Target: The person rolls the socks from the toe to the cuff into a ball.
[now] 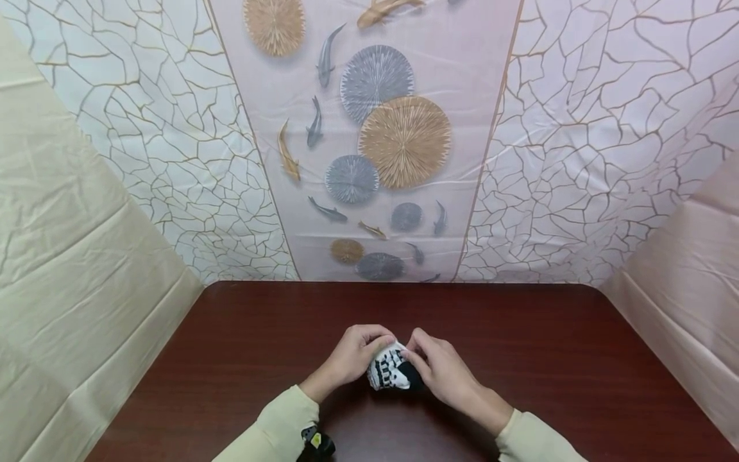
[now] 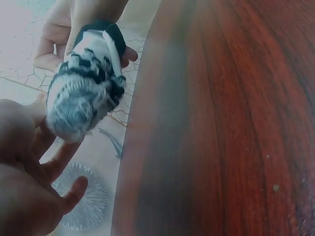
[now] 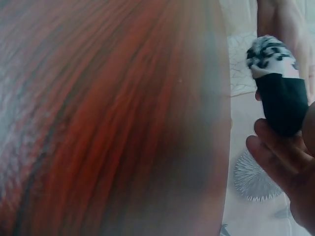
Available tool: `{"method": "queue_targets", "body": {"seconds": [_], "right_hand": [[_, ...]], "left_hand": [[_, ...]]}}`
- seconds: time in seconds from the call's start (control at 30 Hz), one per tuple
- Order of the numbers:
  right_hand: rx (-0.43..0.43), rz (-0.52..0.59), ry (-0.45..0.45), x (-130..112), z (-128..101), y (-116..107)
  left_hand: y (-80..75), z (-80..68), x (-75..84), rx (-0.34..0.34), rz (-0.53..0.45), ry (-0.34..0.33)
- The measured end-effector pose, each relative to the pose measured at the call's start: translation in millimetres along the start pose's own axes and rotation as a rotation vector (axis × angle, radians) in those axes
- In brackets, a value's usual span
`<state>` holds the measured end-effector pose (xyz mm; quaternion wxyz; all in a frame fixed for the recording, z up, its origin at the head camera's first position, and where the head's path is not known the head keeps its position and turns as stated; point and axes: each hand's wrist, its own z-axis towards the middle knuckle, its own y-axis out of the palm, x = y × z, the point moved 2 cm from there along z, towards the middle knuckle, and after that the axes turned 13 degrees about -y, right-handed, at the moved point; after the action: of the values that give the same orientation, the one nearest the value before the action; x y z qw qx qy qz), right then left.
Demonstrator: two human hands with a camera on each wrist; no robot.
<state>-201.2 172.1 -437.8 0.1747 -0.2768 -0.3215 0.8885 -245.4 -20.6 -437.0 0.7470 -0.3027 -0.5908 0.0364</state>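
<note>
A black-and-white patterned sock point(image 1: 388, 371), folded into a small bundle, is held between both hands above the table. My left hand point(image 1: 355, 351) pinches its upper left edge with thumb and fingers. On the opposite side, my right hand point(image 1: 447, 372) grips the black part of the bundle. Seen in the left wrist view, the near end of the sock point(image 2: 81, 98) looks fuzzy with loose threads. The right wrist view shows the plain black end of the sock point(image 3: 283, 103) close to the right fingers point(image 3: 273, 147).
The dark red-brown wooden table point(image 1: 260, 333) has rounded far corners. A patterned cloth point(image 1: 398, 212) hangs behind it, with beige cloth point(image 1: 75, 256) at the sides. A black item with a yellow patch point(image 1: 315, 441) is beside the left sleeve.
</note>
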Motion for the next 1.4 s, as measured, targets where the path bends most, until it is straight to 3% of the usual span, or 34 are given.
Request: {"method": "queue_targets", "body": {"seconds": [0.2,0.43,0.6,0.7,0.8,0.9,1.07,1.17,1.4], "right_hand": [[0.074,-0.08,-0.093,-1,2,0],[0.079,-0.044,-0.015,1,-1,-4],[0.022,-0.049,-0.003,4,-4,-9],[0.0,-0.041,0.012,8,-5,-13],[-0.04,0.035,0.044,10,-4,-15],[-0.097,0.152,0.101,11,-5,-13],[-0.14,0.357,0.244,11,-8,-7],[-0.136,0.463,0.3,10,-8,-4],[-0.118,0.673,0.426,5,-5,1]], "left_hand": [[0.0,4.3,-0.5,-0.061,-0.059,-0.029],[-9.3,1.8,-10.3,-0.147,-0.042,-0.094],[-13.5,-0.5,-12.5,-0.207,-0.005,-0.048],[-17.4,-0.3,-10.7,-0.167,0.071,-0.009],[-20.7,0.3,-10.0,-0.1,0.164,0.018],[-19.8,1.0,-9.8,-0.062,0.189,0.041],[-10.7,4.1,-9.3,-0.084,0.108,0.014],[-6.5,6.3,-7.8,-0.105,0.065,-0.033],[0.6,12.7,-4.0,-0.089,-0.004,-0.074]]}}
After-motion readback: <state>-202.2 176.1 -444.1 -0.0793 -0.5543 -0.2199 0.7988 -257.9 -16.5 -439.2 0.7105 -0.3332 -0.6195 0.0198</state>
